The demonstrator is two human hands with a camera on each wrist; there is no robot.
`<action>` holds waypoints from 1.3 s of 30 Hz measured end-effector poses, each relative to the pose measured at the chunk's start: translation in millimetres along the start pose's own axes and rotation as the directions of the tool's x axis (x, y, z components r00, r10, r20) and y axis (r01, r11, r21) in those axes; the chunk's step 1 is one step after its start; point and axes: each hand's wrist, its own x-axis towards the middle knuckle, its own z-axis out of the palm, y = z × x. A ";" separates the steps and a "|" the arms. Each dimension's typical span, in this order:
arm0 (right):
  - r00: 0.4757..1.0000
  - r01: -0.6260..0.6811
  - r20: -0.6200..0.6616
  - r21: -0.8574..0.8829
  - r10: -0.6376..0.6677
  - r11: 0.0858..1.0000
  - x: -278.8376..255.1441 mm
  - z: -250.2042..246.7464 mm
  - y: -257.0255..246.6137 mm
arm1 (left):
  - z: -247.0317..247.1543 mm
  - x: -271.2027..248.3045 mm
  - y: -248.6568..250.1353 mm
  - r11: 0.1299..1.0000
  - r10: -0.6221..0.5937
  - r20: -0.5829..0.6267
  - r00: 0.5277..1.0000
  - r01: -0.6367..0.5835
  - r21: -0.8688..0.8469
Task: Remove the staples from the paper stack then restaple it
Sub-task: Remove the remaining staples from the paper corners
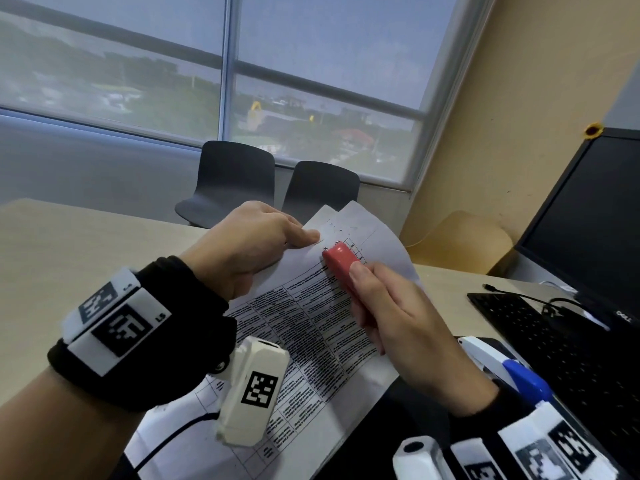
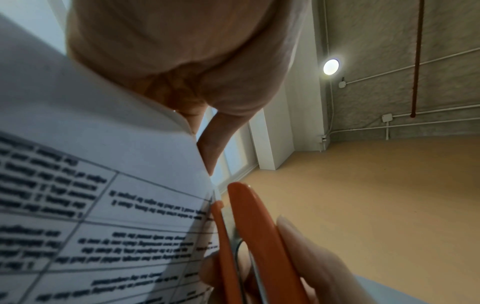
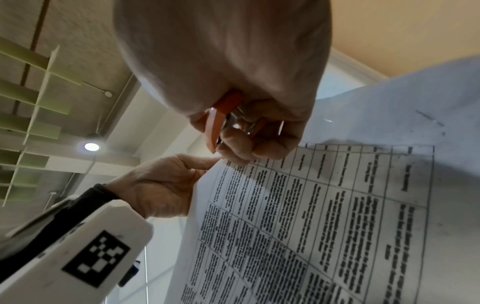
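Head view: the left hand (image 1: 252, 244) pinches the top corner of the paper stack (image 1: 304, 327), lifted and tilted off the desk (image 1: 69, 244). The right hand (image 1: 398, 306) is wrapped round a red staple remover (image 1: 341, 263), its nose touching the stack just beside the left thumb. This looks like the staple-pulling step; next the nose likely has to hook under the staple, though the staple itself is too small to make out. A blue-and-white stapler (image 1: 512, 368) waits near the stack's right edge, with a keyboard (image 1: 554, 341) and monitor (image 1: 588, 220) beyond and 2 dark chairs (image 1: 235, 181) behind.

Left wrist view: fingers (image 2: 215, 144) clamp the stack's edge, and the remover (image 2: 257, 236) sits just beside it.

Right wrist view: fingers (image 3: 239, 142) curl tightly round the remover above the printed table; a ceiling lamp (image 3: 91, 146) glows left of the stack.
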 end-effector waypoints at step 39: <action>0.990 -0.124 -0.053 0.130 0.131 0.984 -6.7 -4.3 -3.6 | 23.4 -8.0 -6.4 0.725 0.558 -0.049 0.829 -0.458 0.515</action>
